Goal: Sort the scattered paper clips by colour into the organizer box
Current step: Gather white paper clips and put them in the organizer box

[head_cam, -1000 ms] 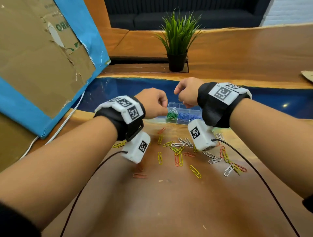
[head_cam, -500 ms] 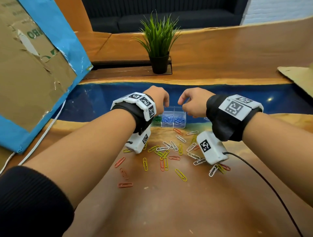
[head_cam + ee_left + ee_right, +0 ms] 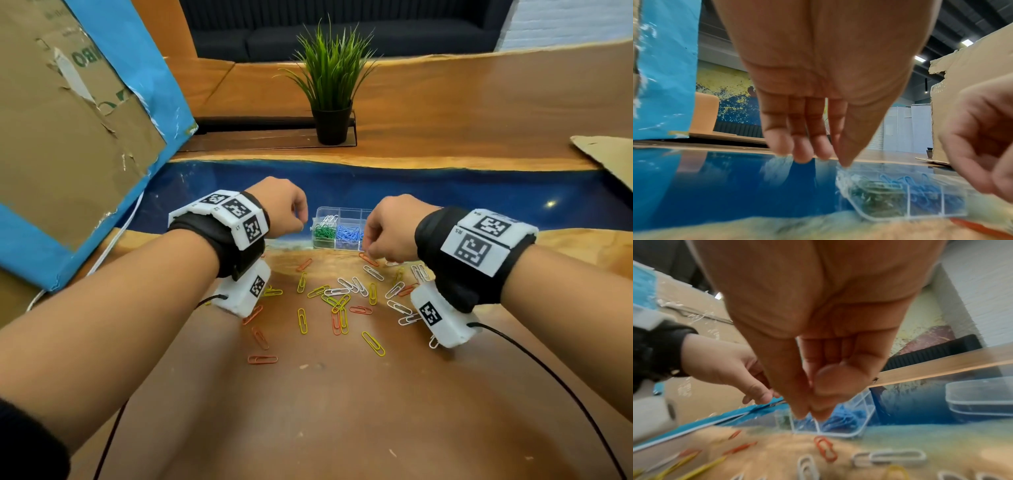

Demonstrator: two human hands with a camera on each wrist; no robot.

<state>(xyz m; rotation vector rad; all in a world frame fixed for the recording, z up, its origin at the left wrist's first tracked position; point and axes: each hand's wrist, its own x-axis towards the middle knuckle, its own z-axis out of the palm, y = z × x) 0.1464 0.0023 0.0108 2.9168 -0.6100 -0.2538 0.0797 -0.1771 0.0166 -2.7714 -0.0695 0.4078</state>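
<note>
organizer box point(image 3: 342, 224): clear glossy plastic | table point(image 3: 342, 411): smooth wood, glossy blue inlay | cardboard sheet point(image 3: 68, 137): matt, torn

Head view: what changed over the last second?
Both hands dropped from over the organizer box toward the table: left hand now sits left of it, right hand has come down at its near right corner, above the loose clips. Whether either holds a clip can't be told. Box, its green and blue clips, and the plant stayed put.

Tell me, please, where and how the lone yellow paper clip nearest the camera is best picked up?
Pinch the yellow paper clip across its two long sides, coming straight down from above. It lies flat on the table, apart from the others, so fingertips likely fit either side.
</note>
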